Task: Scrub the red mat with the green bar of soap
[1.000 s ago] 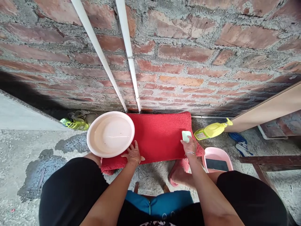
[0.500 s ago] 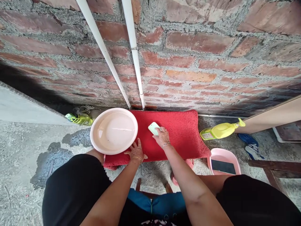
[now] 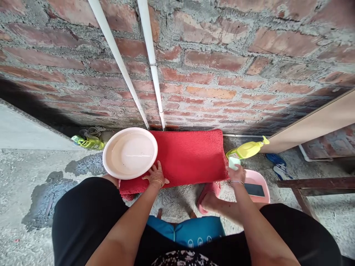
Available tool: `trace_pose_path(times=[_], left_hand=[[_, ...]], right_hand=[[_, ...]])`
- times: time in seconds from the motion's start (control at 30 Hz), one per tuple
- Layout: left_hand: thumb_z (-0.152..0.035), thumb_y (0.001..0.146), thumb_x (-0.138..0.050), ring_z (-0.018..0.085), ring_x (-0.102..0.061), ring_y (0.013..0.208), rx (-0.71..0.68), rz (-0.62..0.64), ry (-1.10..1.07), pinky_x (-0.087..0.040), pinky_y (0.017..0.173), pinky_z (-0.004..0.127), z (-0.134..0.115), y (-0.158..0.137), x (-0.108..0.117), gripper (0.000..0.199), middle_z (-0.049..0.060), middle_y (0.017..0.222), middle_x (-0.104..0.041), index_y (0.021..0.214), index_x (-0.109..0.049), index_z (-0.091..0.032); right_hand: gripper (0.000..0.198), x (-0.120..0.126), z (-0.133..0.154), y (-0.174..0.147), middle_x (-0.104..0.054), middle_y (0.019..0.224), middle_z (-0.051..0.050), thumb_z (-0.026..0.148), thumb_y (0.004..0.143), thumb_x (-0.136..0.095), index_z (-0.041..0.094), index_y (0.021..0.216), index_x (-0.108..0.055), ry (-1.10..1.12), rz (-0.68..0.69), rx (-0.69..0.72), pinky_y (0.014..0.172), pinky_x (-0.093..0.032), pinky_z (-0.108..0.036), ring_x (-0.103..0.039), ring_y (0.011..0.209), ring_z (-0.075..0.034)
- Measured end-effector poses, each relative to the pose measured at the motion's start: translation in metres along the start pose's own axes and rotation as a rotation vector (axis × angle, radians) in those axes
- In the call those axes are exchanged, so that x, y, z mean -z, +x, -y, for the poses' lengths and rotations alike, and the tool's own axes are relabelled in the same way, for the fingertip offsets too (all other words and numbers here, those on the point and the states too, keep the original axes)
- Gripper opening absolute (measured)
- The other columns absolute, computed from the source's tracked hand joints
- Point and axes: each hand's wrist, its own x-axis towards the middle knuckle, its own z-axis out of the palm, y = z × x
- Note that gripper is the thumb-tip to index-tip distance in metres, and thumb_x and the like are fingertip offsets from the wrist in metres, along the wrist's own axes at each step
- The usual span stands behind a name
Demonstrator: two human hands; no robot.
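A red textured mat (image 3: pixel 191 157) lies spread over a low support. My left hand (image 3: pixel 155 175) rests on its near edge, fingers spread, right beside the pale pink basin (image 3: pixel 111 169), which holds water. At the mat's right end, my right hand (image 3: pixel 237 175) is closed around a flat, pale green block with rounded corners (image 3: pixel 234 162); the block's underside is hidden, so its kind is unclear. Just beyond that hand stands a yellow-green pump bottle (image 3: pixel 246 150). Below and right of it is a pink tub (image 3: pixel 264 177) with a dark flat rectangular piece (image 3: pixel 253 190) inside.
A brick wall (image 3: pixel 213 61) with two white pipes (image 3: pixel 154 74) rises behind the mat. Another yellow-green bottle (image 3: pixel 93 143) is left of the basin. Wet patches (image 3: pixel 48 199) mark the concrete floor. A wooden frame (image 3: pixel 305 183) and a blue-and-white shoe (image 3: pixel 279 166) are at right.
My right hand has moved right with the pale green block, from the middle of the mat to beyond its right end. My left hand stays by the basin. The view has shifted slightly.
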Motion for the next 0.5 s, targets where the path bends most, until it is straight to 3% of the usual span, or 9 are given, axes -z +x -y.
trace_pose_path(times=[0.07,0.17,0.3,0.4,0.5], left_hand=[[-0.06,0.057,-0.079,0.047,-0.013,0.143,0.005,0.004,0.006,-0.036,0.094,0.071,0.0,0.0,0.0,0.133,0.024,0.16,-0.004,0.156,0.003,-0.025],[-0.058,0.057,-0.079,0.046,-0.012,0.143,0.004,0.012,0.0,-0.037,0.094,0.071,0.001,0.002,-0.001,0.133,0.024,0.161,-0.002,0.156,0.004,-0.026],[-0.058,0.057,-0.079,0.049,-0.009,0.143,0.004,0.003,-0.014,-0.036,0.092,0.073,0.002,0.005,-0.003,0.133,0.024,0.161,0.002,0.156,0.004,-0.026],[-0.057,0.059,-0.078,0.049,-0.009,0.143,0.003,0.011,-0.014,-0.035,0.092,0.073,0.001,0.005,-0.003,0.131,0.024,0.161,0.002,0.156,0.004,-0.025],[-0.054,0.061,-0.077,0.048,-0.01,0.143,-0.001,0.015,-0.013,-0.036,0.093,0.073,0.0,0.003,-0.002,0.128,0.023,0.161,0.001,0.156,0.004,-0.025]], right_hand=[[0.049,-0.014,0.014,-0.035,-0.054,0.109,-0.01,0.036,0.064,-0.075,0.019,0.108,-0.063,0.053,0.058,0.275,0.086,-0.045,-0.04,-0.055,0.095,-0.025],[0.047,-0.041,0.047,-0.102,-0.054,0.114,-0.009,0.033,0.068,-0.075,0.019,0.112,-0.065,0.005,0.283,0.708,0.094,-0.042,-0.038,-0.053,0.103,-0.025],[0.047,-0.065,0.078,-0.166,-0.051,0.128,-0.009,0.033,0.073,-0.075,0.026,0.118,-0.064,-0.19,0.576,1.065,0.099,-0.037,-0.04,-0.048,0.113,-0.026],[0.048,-0.067,0.072,-0.159,-0.051,0.129,-0.009,0.032,0.072,-0.075,0.027,0.118,-0.064,-0.212,0.585,1.04,0.099,-0.037,-0.042,-0.049,0.113,-0.027],[0.045,-0.051,0.036,-0.113,-0.055,0.123,-0.008,0.029,0.067,-0.076,0.025,0.11,-0.067,-0.109,0.444,0.801,0.097,-0.04,-0.041,-0.052,0.111,-0.027]])
